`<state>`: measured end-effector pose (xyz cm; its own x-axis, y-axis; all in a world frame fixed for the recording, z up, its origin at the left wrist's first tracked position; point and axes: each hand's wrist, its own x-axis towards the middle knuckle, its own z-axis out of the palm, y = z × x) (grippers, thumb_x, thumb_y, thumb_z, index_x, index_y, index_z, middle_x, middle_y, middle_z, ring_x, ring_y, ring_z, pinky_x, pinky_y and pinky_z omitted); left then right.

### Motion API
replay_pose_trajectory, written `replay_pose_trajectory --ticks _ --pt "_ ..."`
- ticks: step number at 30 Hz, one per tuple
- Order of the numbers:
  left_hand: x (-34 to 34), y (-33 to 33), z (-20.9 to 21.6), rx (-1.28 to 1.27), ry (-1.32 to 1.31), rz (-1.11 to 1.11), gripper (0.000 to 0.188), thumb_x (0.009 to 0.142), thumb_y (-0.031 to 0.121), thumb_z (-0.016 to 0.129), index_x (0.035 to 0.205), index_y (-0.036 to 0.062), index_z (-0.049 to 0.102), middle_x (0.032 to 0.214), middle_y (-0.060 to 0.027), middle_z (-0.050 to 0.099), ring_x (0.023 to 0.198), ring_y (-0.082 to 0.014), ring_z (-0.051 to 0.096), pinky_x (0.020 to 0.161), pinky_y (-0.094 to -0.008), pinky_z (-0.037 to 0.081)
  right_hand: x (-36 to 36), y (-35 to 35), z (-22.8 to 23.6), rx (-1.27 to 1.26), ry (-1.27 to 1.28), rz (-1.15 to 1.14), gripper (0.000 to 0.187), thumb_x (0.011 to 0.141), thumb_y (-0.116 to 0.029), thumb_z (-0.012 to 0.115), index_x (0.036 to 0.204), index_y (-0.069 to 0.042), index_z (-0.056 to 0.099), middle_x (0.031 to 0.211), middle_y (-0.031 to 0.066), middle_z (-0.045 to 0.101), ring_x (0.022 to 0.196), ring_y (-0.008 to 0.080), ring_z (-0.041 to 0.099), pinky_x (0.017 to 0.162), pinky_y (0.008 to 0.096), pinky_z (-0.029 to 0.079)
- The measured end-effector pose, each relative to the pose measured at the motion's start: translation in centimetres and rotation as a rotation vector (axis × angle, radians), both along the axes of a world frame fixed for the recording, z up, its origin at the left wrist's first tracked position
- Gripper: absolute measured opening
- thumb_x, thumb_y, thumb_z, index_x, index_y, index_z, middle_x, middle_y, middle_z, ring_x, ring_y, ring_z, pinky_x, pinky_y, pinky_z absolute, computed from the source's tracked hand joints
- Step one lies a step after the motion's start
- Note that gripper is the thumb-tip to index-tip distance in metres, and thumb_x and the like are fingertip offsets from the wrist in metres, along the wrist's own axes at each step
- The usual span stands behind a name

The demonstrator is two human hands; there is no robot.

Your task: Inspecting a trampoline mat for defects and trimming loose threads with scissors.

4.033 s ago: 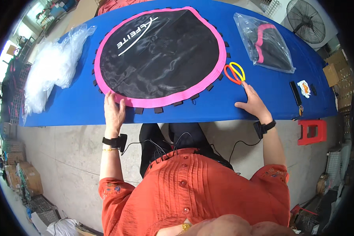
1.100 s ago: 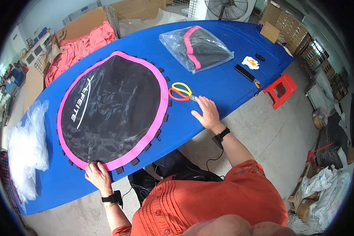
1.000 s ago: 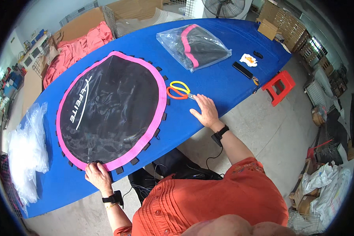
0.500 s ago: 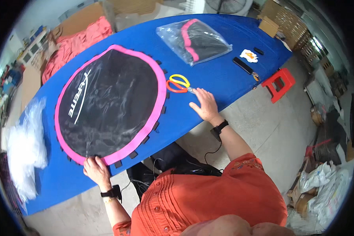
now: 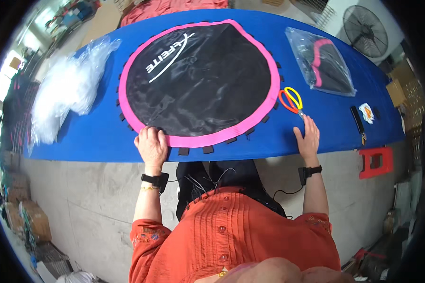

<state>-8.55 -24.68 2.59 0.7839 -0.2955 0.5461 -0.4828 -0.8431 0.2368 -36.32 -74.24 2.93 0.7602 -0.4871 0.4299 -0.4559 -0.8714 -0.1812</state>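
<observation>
At the near edge of the table point(image 5: 94, 146), the left hand point(image 5: 152, 145) covers a piece of the mat's point(image 5: 203, 80) pink border. The blade tips of the scissors point(image 5: 291, 100) are lost from sight at the right hand point(image 5: 309, 139). Toward the right end, the orange stuff on the crumpled paper point(image 5: 366, 114) is too small to tell. Beyond the far edge, the picture's top cuts off the red cloth point(image 5: 174, 6). At the left end, the plastic bags point(image 5: 68, 89) overlap too much to count.

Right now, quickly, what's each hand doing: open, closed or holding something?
Left hand: on the pink border of the black mat; can't tell whether it grips.
Right hand: open, at the blade end of the red-and-yellow scissors.
</observation>
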Motion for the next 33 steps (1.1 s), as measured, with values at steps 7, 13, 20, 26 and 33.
replay_pose_trajectory --ticks 7,13,20,26,33 --pt "-0.3 -0.2 0.3 -0.025 0.001 -0.005 0.02 0.098 0.027 0.067 0.107 0.0084 0.068 0.118 -0.0117 0.07 0.122 -0.0334 0.062 0.104 -0.0518 0.042 -0.4 -0.3 0.0 0.007 0.031 0.016 0.071 0.106 -0.051 0.064 0.16 -0.007 0.05 0.159 0.021 0.055 0.15 0.0386 0.048 0.126 0.0503 0.033" --pt "-0.2 -0.1 0.2 -0.032 0.03 0.011 0.022 0.097 0.027 0.069 0.107 0.0079 0.068 0.121 -0.0136 0.07 0.126 -0.0343 0.061 0.107 -0.052 0.041 -0.3 -0.4 0.0 0.021 0.063 -0.005 0.072 0.107 -0.053 0.06 0.162 -0.007 0.048 0.16 0.0215 0.054 0.152 0.0381 0.046 0.127 0.0499 0.032" --pt "-0.5 -0.2 0.3 -0.055 -0.002 0.004 0.017 0.096 0.023 0.07 0.104 0.0088 0.068 0.118 -0.0102 0.069 0.122 -0.031 0.062 0.105 -0.0505 0.042 -0.5 -0.7 -0.5 0.022 0.071 -0.023 0.071 0.107 -0.05 0.061 0.162 -0.008 0.047 0.161 0.0211 0.053 0.153 0.038 0.045 0.128 0.0506 0.031" --pt "-0.4 -0.2 0.3 -0.072 0.025 0.008 0.023 0.092 0.024 0.071 0.105 0.0063 0.066 0.119 -0.0135 0.07 0.124 -0.0331 0.062 0.105 -0.0516 0.041 -0.4 -0.7 -0.4 0.034 0.082 -0.032 0.071 0.107 -0.048 0.062 0.163 -0.008 0.046 0.162 0.021 0.052 0.152 0.0379 0.046 0.128 0.0503 0.031" --pt "-0.4 -0.2 0.5 -0.088 0.012 0.003 0.022 0.091 0.021 0.069 0.105 0.0054 0.066 0.119 -0.0148 0.07 0.124 -0.0338 0.063 0.105 -0.0522 0.042 -0.3 -1.0 -0.6 0.053 0.08 -0.038 0.07 0.106 -0.047 0.063 0.162 -0.008 0.047 0.163 0.0205 0.051 0.153 0.0372 0.045 0.128 0.0497 0.03"
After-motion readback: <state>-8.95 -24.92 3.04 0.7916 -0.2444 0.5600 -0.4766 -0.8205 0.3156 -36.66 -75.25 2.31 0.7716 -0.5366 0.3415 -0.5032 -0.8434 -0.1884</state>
